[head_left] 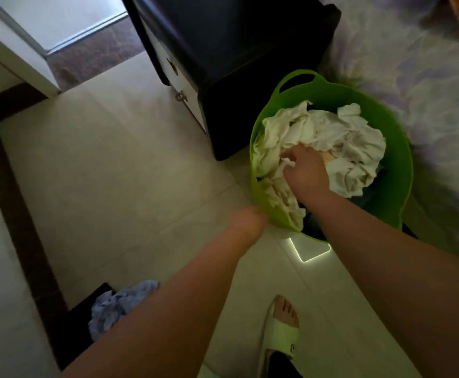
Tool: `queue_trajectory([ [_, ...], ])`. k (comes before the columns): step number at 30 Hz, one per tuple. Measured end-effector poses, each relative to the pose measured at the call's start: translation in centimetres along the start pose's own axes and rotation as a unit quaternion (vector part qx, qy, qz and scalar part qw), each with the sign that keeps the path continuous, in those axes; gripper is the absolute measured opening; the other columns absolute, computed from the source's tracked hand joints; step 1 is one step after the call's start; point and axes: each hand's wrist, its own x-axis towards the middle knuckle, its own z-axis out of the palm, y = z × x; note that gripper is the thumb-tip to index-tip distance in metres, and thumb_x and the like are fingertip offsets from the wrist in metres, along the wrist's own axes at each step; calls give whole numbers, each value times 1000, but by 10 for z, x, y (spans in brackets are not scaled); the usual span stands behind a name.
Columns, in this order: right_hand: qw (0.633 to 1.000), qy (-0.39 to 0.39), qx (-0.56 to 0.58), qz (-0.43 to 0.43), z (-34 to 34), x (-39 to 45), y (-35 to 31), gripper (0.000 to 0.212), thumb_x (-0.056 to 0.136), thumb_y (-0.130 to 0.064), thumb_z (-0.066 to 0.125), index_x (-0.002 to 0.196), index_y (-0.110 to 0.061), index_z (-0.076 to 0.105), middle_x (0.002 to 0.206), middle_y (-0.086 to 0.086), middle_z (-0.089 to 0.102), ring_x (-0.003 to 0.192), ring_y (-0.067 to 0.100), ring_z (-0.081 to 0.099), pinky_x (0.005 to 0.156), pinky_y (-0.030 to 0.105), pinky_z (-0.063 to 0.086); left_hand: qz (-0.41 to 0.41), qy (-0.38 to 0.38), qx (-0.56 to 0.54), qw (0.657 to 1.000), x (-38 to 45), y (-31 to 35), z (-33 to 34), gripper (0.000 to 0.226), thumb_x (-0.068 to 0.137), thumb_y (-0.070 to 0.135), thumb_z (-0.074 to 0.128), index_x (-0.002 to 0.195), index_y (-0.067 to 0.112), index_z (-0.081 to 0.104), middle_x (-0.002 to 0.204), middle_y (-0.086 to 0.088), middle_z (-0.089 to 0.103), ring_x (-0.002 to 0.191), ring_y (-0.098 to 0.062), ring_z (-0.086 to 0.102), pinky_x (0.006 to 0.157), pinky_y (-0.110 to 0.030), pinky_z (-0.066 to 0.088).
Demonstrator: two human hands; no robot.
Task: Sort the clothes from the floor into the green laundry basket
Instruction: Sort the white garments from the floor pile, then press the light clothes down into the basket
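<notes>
Hands at the green laundry basket (397, 170), right of centre on the floor (114, 173).
Right hand (304, 170) clenches white clothes (353, 143) inside it; left hand (246, 218) touches the near rim, grip unclear. Blue garment (114, 304) lies lower left.

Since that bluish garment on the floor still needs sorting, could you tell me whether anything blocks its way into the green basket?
Nothing visible does: bare floor separates the bluish garment from the green basket.
</notes>
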Motion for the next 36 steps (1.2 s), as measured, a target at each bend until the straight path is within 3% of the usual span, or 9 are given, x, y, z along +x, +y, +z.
queue_trajectory([
  [3, 999, -6, 40, -26, 17, -21, -27, 29, 86, -5, 49, 98, -21, 70, 106, 4, 64, 98, 19, 60, 82, 30, 48, -21, 14, -92, 995, -4, -26, -32, 21, 101, 9, 40, 86, 10, 54, 77, -9, 52, 63, -16, 49, 47, -16, 41],
  [7, 992, -93, 31, -82, 54, -56, -65, 27, 90, -6, 49, 97, -19, 71, 106, 1, 64, 97, 17, 60, 81, 25, 43, -63, 81, -125, 987, -7, -76, -73, 22, 98, 19, 45, 113, 10, 59, 97, -12, 63, 73, -20, 58, 59, -25, 42],
  [9, 984, -148, 25, -99, 83, -80, -84, 25, 92, -8, 49, 96, -21, 71, 104, -1, 61, 95, 16, 60, 80, 25, 43, -62, 107, -77, 989, -14, -116, -95, 23, 97, 21, 46, 110, 11, 62, 100, -13, 66, 79, -23, 61, 62, -26, 44],
  [13, 970, -222, 13, -101, 150, -135, -109, 28, 91, -12, 48, 90, -28, 70, 105, 0, 65, 92, 18, 62, 83, 35, 52, -71, 128, 66, 987, -31, -207, -132, 26, 95, 15, 46, 110, 6, 65, 111, -17, 67, 97, -29, 63, 88, -32, 50],
  [17, 955, -282, -46, -78, 210, -188, -114, 32, 88, -8, 46, 95, -26, 72, 106, 4, 65, 89, 22, 63, 77, 32, 52, -107, 124, 142, 976, -59, -291, -154, 32, 97, 16, 44, 121, 7, 62, 121, -13, 64, 106, -26, 60, 86, -29, 45],
  [23, 918, -382, -105, -7, 298, -250, -107, 32, 88, -7, 46, 104, -21, 70, 109, 7, 68, 95, 24, 64, 75, 26, 46, -133, 152, 77, 976, -74, -416, -183, 29, 95, 15, 47, 115, 4, 65, 114, -17, 67, 98, -27, 64, 92, -37, 52],
  [28, 877, -449, -169, 19, 380, -296, -78, 32, 90, -15, 55, 120, -18, 64, 126, 10, 62, 115, 27, 57, 96, 30, 46, -165, 163, 40, 972, -61, -520, -177, 28, 95, 17, 46, 111, 3, 65, 110, -18, 68, 103, -34, 65, 91, -40, 53],
  [32, 843, -502, -187, 34, 430, -316, -51, 26, 87, -24, 62, 112, -31, 68, 137, 3, 55, 126, 23, 50, 108, 35, 39, -173, 120, 16, 977, -46, -573, -150, 27, 97, 15, 44, 108, -1, 63, 109, -21, 65, 102, -32, 62, 87, -35, 52],
  [36, 811, -538, -228, -4, 466, -327, -48, 42, 94, -29, 55, 136, -28, 52, 150, 9, 37, 137, 24, 36, 111, 32, 31, -172, 76, 44, 981, -42, -596, -139, 24, 96, 15, 42, 103, 2, 61, 109, -19, 62, 95, -28, 58, 72, -25, 39],
])
